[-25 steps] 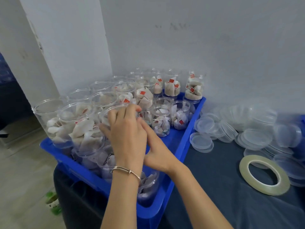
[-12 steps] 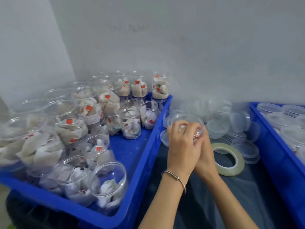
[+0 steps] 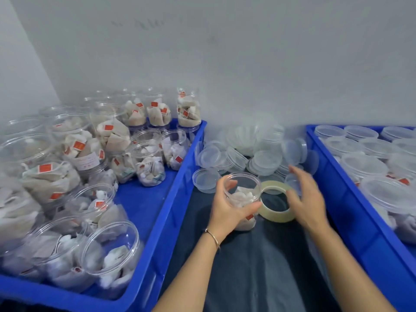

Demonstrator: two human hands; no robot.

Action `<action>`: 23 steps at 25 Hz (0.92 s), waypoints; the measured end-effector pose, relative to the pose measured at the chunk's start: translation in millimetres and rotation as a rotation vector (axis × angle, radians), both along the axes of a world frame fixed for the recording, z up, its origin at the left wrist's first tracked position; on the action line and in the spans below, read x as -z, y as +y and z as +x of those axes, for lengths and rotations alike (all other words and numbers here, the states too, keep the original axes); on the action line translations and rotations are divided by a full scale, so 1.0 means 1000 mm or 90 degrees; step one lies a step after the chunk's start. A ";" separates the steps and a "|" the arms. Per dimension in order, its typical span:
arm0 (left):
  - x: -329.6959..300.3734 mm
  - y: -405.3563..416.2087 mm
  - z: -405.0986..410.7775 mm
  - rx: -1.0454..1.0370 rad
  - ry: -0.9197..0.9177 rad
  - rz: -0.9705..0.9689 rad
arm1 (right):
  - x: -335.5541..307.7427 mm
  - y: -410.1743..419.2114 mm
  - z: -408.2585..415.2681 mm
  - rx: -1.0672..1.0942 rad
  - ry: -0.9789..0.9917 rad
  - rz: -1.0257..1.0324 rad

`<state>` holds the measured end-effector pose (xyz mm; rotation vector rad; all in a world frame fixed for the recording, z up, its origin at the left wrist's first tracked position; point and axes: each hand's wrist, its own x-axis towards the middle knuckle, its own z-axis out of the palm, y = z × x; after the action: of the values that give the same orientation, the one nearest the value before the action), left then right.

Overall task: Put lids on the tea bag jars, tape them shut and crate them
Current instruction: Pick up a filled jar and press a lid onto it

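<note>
Bare grey wall point(image 3: 247, 52) runs behind a worktop point(image 3: 258, 266) draped in dark cloth, with a blue crate on either side. From the head view, the left crate point(image 3: 171, 199) is crowded with clear open-topped jars point(image 3: 148, 163) stuffed with tea bags, some stacked two high along its far edge. At the far middle of the worktop, between the crates, lies a loose heap of clear lids point(image 3: 254, 149) (several tipped on edge). The right crate point(image 3: 351, 206) holds jars that already wear lids point(image 3: 362, 164).

Near the middle, the left hand point(image 3: 227, 206) grips one open jar point(image 3: 244, 194) standing on the cloth, fingers curled round its left side and thumb across its near wall; a thin bracelet point(image 3: 212, 237) sits on that wrist. Just right of this jar, touching or nearly touching it, a roll of clear tape point(image 3: 278, 202) lies flat. The right hand point(image 3: 306, 199) hovers over the roll's right side, fingers spread and fairly straight, holding nothing, its fingertips point(image 3: 292, 170) pointing towards the lid heap. It is blurred.
</note>
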<state>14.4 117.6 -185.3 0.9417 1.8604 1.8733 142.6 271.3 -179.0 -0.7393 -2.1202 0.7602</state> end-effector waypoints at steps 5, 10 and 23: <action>0.002 0.000 -0.006 0.029 -0.010 0.016 | 0.008 0.051 0.008 0.078 -0.523 -0.025; 0.006 0.002 -0.008 0.028 -0.019 0.020 | -0.010 0.028 0.003 0.269 -0.204 0.037; -0.019 0.001 -0.011 -0.002 0.159 -0.066 | -0.051 -0.071 -0.078 -0.115 -0.338 0.194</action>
<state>2.9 118.4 -166.2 1.1833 2.0786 1.7064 65.0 200.4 -127.7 -0.6346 -2.7327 0.3323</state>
